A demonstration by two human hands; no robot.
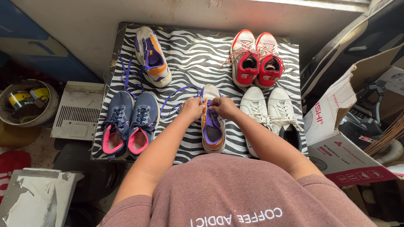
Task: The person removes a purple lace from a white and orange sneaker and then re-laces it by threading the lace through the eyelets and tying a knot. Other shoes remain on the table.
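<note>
A white, purple and orange sneaker [212,128] lies on a zebra-striped cloth [189,54] in front of me. My left hand [192,108] pinches its purple lace [179,94], which loops off to the left. On the other side of the shoe's tongue my right hand [223,107] grips the same lace near the eyelets. The matching sneaker [152,56] lies tilted at the far left with its purple lace trailing down the cloth.
A navy and pink pair [128,126] sits at the left, a red and white pair [254,59] at the far right, a white pair [269,113] beside my right arm. A cardboard box [336,138] stands right; a bucket [27,103] and vented panel [78,111] left.
</note>
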